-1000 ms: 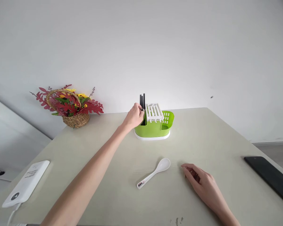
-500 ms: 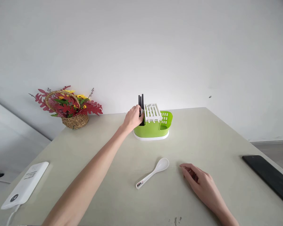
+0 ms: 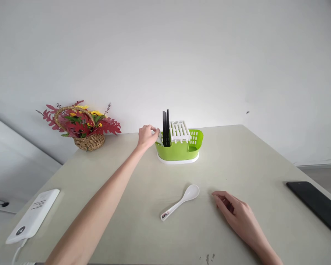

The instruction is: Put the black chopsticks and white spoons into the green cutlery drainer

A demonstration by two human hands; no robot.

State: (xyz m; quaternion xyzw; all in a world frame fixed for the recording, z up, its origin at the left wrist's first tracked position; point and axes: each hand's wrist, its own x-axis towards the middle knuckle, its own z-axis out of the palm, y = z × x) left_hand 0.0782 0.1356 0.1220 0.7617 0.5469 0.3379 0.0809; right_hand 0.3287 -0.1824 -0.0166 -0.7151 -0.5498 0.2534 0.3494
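At the left end of a green utensil holder [image 3: 179, 151] with a white base, my left hand [image 3: 148, 136] pinches a white piece [image 3: 159, 140] that looks like a spoon, partly hidden by the fingers and the holder. Black chopsticks [image 3: 166, 129] stand upright in the holder, just right of that hand. A white slotted rack [image 3: 180, 131] tops its middle. On the table in front lies a white spoon [image 3: 183, 200], its bowl toward the upper right. My right hand [image 3: 235, 213] rests on the table right of this spoon, fingers loosely curled, thumb apart, with nothing visible in it.
A wicker basket [image 3: 89, 142] of red and yellow flowers stands at the back left by the wall. A white power bank [image 3: 34, 215] with a cable lies at the left edge. At the right edge lies a black phone [image 3: 317, 206]. Small dark marks spot the table's front.
My left hand has moved left, from beside the chopsticks to the holder's left end, with the white piece in its fingers. The right hand stays in place; the view has shifted slightly.
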